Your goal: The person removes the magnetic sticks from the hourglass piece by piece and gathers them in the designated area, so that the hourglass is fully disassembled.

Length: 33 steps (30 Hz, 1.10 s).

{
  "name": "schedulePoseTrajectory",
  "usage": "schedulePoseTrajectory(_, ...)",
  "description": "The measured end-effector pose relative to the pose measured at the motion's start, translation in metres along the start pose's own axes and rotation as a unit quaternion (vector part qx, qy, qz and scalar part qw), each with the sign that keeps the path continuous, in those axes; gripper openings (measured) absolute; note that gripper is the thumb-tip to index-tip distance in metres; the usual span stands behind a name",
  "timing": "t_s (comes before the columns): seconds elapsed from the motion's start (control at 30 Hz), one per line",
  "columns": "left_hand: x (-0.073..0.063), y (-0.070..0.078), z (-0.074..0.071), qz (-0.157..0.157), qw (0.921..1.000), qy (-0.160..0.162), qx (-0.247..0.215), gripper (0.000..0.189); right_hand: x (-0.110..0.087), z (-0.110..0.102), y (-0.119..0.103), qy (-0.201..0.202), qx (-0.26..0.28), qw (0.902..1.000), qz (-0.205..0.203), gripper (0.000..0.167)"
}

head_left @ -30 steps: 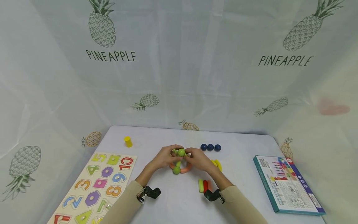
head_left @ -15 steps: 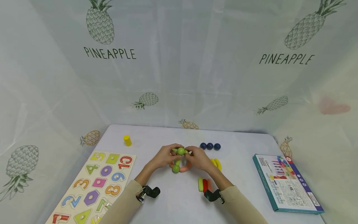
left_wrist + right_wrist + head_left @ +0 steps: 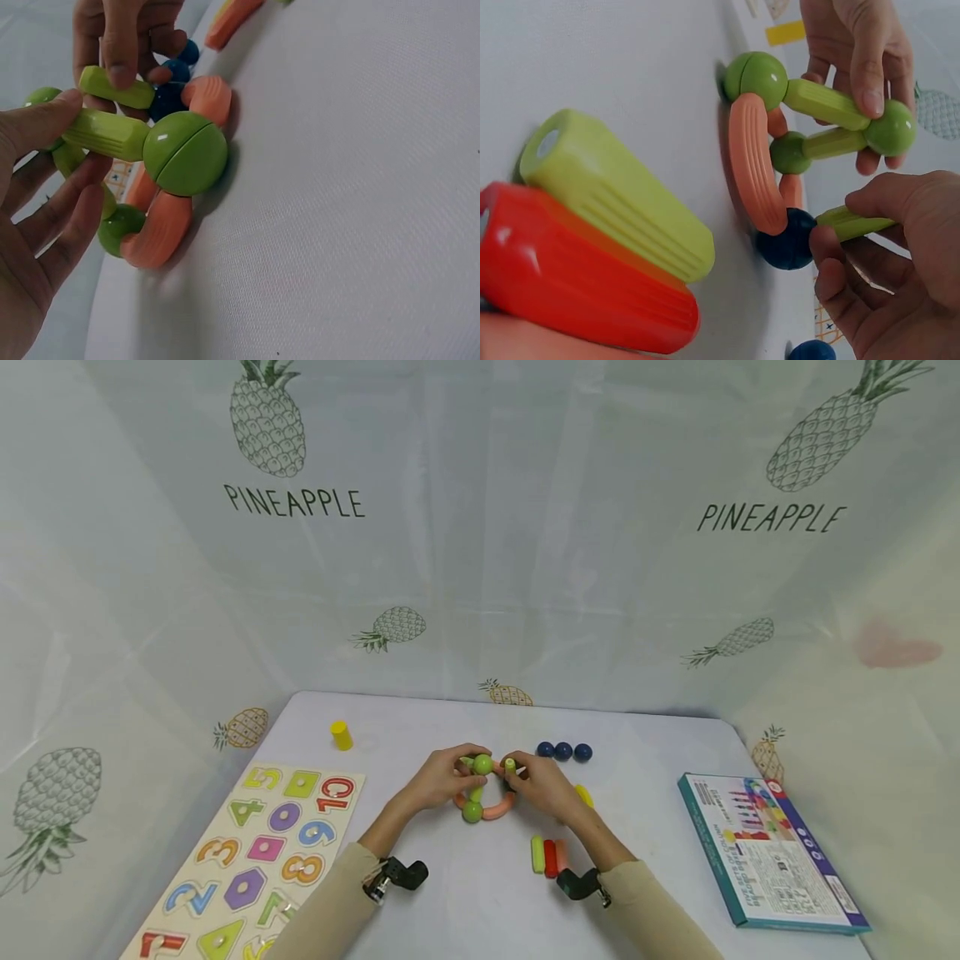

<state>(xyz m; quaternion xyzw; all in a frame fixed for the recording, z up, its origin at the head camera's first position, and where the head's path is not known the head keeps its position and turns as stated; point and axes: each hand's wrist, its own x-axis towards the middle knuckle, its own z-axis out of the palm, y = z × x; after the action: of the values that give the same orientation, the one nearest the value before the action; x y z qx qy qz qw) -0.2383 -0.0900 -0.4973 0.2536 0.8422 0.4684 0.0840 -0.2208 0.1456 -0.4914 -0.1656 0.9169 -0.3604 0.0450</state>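
Observation:
A toy frame of magnetic rods and balls stands on the table, with curved orange rods (image 3: 754,161) forming its base ring. Two lime rods rise from green balls to a top green ball (image 3: 483,764). My left hand (image 3: 442,779) pinches one of these lime rods (image 3: 109,133) close under the top ball. With thumb and fingers, my right hand (image 3: 542,787) pinches another lime rod (image 3: 847,223), whose lower end meets the dark blue ball (image 3: 789,244) of the ring. The upper end of that rod stands apart from the top ball.
Three dark blue balls (image 3: 563,751) lie behind my right hand. Short lime, red (image 3: 551,858) and orange rods lie by the right wrist, and a yellow curved piece (image 3: 584,795) shows beside the forearm. A number puzzle board (image 3: 255,868), yellow cylinder (image 3: 341,735) and box (image 3: 772,852) surround them.
My right hand has shifted slightly right, taking the upper end of its lime rod away from the top green ball. My left hand keeps its hold in nearly the same place.

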Motion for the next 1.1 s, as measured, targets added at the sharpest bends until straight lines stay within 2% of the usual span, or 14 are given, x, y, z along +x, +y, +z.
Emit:
schedulePoseTrajectory(0.2, 0.000, 0.002, 0.000, 0.003, 1.0000, 0.003, 0.000, 0.045, -0.001, 0.000, 0.000, 0.002, 0.005, 1.0000, -0.004, 0.019)
schedulePoseTrajectory(0.6, -0.003, 0.004, 0.001, -0.006, 1.0000, 0.001, -0.006, 0.044, 0.000, -0.004, -0.002, -0.021, 0.005, 0.9998, 0.004, 0.017)
schedulePoseTrajectory(0.9, -0.003, 0.003, 0.003, -0.021, 0.9996, -0.005, -0.016, 0.048, -0.013, -0.020, 0.000, 0.015, 0.046, 0.9988, 0.003, 0.034)
schedulePoseTrajectory(1.1, -0.002, 0.004, 0.001, -0.015, 0.9997, -0.003, -0.021, 0.047, -0.022, -0.034, 0.000, -0.029, 0.092, 0.9953, 0.001, 0.025)
